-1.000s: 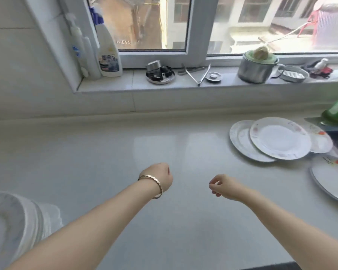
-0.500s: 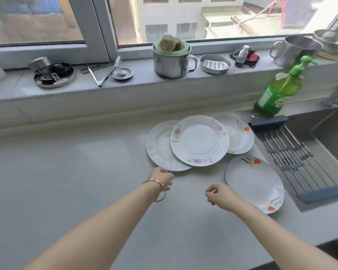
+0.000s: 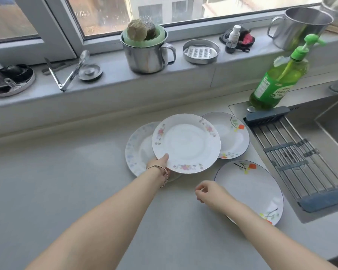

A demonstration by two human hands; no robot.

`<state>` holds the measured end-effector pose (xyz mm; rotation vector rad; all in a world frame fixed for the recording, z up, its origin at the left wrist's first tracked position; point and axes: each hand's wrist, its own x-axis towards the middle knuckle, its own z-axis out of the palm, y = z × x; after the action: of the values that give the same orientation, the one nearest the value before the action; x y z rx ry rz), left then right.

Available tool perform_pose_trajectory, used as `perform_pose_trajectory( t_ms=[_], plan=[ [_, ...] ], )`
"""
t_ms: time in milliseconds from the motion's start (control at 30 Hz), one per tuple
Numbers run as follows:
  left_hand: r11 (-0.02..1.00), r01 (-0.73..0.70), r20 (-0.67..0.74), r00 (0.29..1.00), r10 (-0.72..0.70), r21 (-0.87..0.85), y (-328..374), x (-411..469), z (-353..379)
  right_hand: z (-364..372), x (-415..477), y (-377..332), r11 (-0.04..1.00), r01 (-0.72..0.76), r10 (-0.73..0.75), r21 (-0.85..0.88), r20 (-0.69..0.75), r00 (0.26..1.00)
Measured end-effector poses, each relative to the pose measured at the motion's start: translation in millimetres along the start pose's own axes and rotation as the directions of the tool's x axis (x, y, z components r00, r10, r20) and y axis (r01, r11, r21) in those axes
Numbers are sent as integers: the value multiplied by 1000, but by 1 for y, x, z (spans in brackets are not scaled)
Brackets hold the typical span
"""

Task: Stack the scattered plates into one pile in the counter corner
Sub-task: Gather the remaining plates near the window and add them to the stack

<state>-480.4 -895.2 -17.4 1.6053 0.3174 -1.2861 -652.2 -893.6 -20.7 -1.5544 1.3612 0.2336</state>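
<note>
Several white plates lie on the grey counter near the sink. My left hand grips the near-left rim of the pink-flowered plate, thumb on top; that plate overlaps a blue-patterned plate on its left and an orange-flowered plate on its right. A larger orange-flowered plate lies nearer, on the right. My right hand hovers over the counter at that plate's left edge, fingers loosely curled and holding nothing.
A sink with a roll-up drying rack borders the plates on the right. A green soap bottle stands behind the rack. The windowsill holds a steel mug with scrubbers, tongs, a steel dish and another pot.
The view swung right from the counter corner to the plates by the sink. My left hand reached forward and took hold of the pink-flowered plate's rim; my right hand moved toward the nearer plate.
</note>
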Motion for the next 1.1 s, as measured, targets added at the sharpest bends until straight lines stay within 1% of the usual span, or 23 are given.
perform_pose_trajectory(
  t_ms=[133, 200, 300, 433, 533, 667, 767, 867, 967, 1100],
  plan=[
    [992, 14, 18, 1000, -12, -127, 4, -1, 6, -3, 7, -7, 999, 14, -14, 30, -4, 1000],
    [993, -28, 14, 999, 30, -119, 5, -1, 7, 0, 7, -10, 999, 28, -28, 38, -3, 1000],
    [990, -39, 25, 999, 43, -138, 7, -10, -3, 7, 4, -15, 999, 40, -40, 1, 26, 999],
    [969, -75, 82, 992, 97, -235, 20, -29, -42, 17, -1, -30, 998, 48, -46, -52, 32, 998],
    [946, -154, 72, 981, 181, -284, 36, -50, -92, 32, -3, -51, 993, 79, -75, -92, 44, 996],
    [898, -271, -36, 961, 276, -347, 48, -74, -181, 64, -8, -91, 963, 167, -154, -213, 77, 985],
    [848, -337, -160, 941, 297, -409, 50, -87, -251, 94, -19, -126, 917, 245, -212, -316, 133, 968],
    [794, -417, -283, 905, 317, -442, 49, -100, -325, 134, -30, -161, 865, 325, -272, -383, 188, 944],
    [723, -498, -404, 856, 322, -479, 49, -121, -415, 196, -45, -204, 802, 408, -331, -437, 243, 912],
    [624, -592, -523, 789, 321, -510, 47, -153, -527, 284, -72, -262, 714, 502, -389, -488, 319, 864]
  ],
)
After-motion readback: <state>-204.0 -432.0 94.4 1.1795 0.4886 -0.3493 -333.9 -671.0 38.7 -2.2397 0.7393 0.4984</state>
